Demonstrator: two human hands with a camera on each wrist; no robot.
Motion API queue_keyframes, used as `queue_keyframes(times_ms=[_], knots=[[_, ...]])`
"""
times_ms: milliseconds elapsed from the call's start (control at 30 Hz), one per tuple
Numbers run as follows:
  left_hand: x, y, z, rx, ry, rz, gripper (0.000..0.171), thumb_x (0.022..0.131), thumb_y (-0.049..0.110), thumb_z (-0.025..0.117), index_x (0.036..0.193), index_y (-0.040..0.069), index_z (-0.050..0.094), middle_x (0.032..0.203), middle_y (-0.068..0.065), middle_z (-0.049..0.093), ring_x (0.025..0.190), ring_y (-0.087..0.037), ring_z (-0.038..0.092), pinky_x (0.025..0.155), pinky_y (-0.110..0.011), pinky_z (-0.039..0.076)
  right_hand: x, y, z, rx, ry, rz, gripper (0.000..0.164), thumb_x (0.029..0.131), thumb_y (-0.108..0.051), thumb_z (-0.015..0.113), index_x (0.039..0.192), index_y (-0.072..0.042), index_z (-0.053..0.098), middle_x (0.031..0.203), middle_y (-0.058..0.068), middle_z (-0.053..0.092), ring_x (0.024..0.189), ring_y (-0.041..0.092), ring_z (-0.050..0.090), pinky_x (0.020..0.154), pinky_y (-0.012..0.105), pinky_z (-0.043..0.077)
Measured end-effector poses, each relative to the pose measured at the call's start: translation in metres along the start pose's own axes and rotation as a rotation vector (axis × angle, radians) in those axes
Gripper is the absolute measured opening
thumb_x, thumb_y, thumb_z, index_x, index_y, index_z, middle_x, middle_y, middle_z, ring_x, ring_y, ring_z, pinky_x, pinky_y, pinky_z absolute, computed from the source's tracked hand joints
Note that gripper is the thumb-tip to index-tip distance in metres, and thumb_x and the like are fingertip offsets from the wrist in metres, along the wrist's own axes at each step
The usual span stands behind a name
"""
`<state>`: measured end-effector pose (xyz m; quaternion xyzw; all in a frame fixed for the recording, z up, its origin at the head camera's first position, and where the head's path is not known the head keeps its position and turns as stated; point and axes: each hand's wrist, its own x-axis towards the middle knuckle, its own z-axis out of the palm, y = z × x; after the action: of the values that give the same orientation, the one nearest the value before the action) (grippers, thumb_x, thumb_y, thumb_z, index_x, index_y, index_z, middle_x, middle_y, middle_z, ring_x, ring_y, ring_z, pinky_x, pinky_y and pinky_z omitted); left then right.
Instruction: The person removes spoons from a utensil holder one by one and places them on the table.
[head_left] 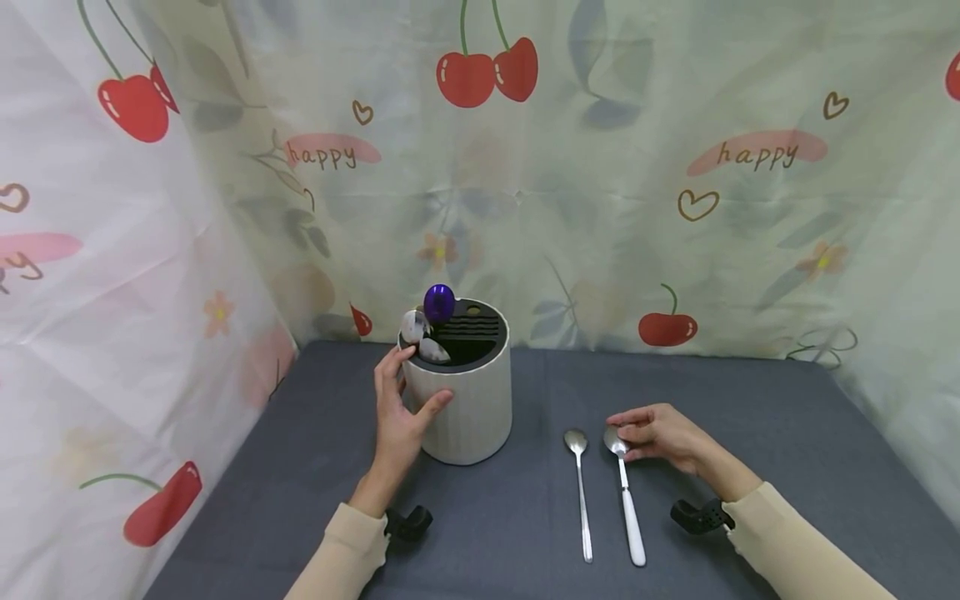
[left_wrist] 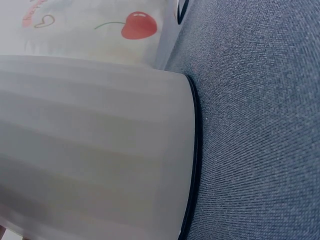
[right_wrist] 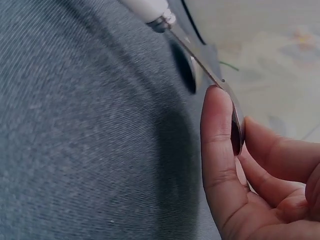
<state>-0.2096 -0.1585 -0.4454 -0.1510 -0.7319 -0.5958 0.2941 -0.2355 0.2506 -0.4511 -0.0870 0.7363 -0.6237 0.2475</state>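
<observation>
My left hand (head_left: 401,417) holds the left side of a round cream utensil holder (head_left: 472,417), with fingers near its rim and thumb across its front. Out of the black top of the holder stick a purple spoon (head_left: 439,303) and two shiny silver utensil heads (head_left: 414,327). My right hand (head_left: 663,435) pinches the bowl of a white-handled spoon (head_left: 632,525) between thumb and fingers. In the right wrist view the spoon's bowl (right_wrist: 237,132) shows between the fingers, its neck and white handle running up to the left. The left wrist view shows the holder's ribbed wall (left_wrist: 100,145) and dark base.
A slim all-metal spoon (head_left: 581,500) lies just left of the white-handled one, bowl away from me. Dark grey cloth (head_left: 525,533) covers the table. A curtain (head_left: 585,233) printed with cherries and flowers hangs behind and at the sides.
</observation>
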Motion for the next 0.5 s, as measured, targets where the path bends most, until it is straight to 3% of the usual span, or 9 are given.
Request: queue_keyframes(times_ms=[333,500], knots=[[-0.0008,-0.0025,-0.0001,0.006,-0.003,-0.004,0.077,0.091,0.047,0.08,0.154,0.025,0.041,0.161,-0.006,0.029,0.151,-0.024,0.025,0.118,-0.07,0.024,0.0026,0.0079,0.0075,-0.042,0.04,0.009,0.042,0.102,0.003,0.059,0.137,0.024,0.049,0.131,0.031,0.061,0.092,0.015,0.066,0.078,0.037,0.063],[-0.0009,-0.0017,-0.0014,0.007,-0.006,-0.005,0.076,0.091,0.045,0.08,0.154,0.026,0.042,0.161,-0.004,0.029,0.151,-0.024,0.025,0.118,-0.07,0.023,0.0048,0.0102,0.0091,-0.047,0.056,0.009,0.04,0.102,0.004,0.059,0.135,0.025,0.05,0.117,0.02,0.067,0.09,0.015,0.067,0.077,0.036,0.063]])
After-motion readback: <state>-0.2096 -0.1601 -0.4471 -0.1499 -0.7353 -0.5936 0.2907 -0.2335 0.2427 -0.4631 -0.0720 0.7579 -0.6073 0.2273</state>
